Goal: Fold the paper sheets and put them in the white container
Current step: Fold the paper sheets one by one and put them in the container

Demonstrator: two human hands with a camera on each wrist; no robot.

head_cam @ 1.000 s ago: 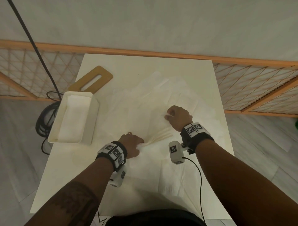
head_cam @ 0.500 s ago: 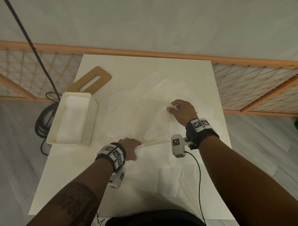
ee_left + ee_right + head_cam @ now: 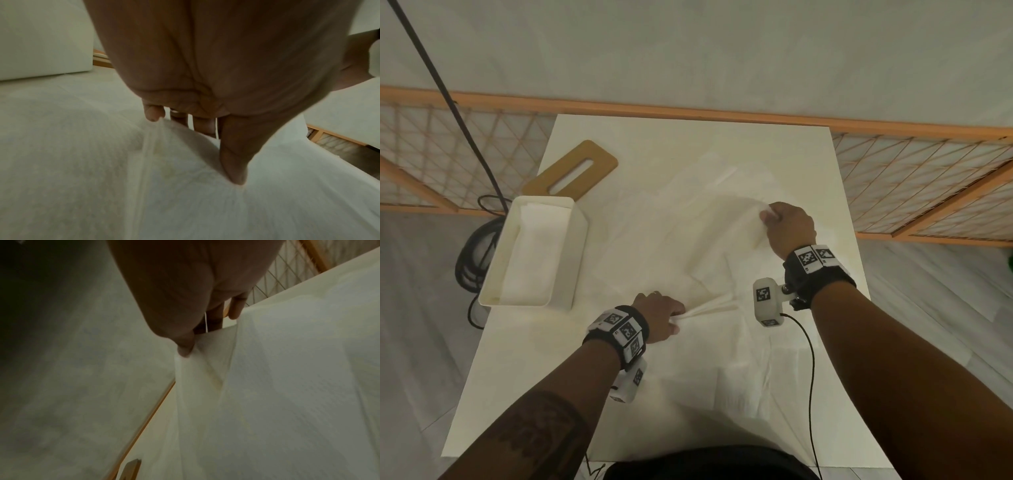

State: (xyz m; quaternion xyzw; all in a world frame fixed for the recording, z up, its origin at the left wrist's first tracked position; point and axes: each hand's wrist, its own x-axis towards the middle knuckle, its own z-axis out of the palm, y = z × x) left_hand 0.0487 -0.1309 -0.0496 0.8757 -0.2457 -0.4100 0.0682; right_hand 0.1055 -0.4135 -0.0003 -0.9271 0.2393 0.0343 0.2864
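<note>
Here the left hand [image 3: 659, 313] grips one bunched corner of a thin paper sheet [image 3: 709, 250], its fingers curled round the gathered paper near the middle of the tabletop [image 3: 688, 144]. In the left wrist view the thumb [image 3: 234, 165] presses down on the paper while the other fingers pinch a pleat of it. The right hand [image 3: 789, 228] pinches the sheet's far corner between thumb and fingers and holds it raised off the tabletop, so the sheet stretches taut between the two hands. More paper sheets [image 3: 750, 370] lie spread flat beneath, covering much of the tabletop. The white container [image 3: 536, 250] stands at the left edge of the tabletop, well apart from both hands, with white paper already lying inside it. Just beyond it lies a wooden lid [image 3: 571, 171] with a long slot. A black cable [image 3: 448, 99] hangs down at the left.
</note>
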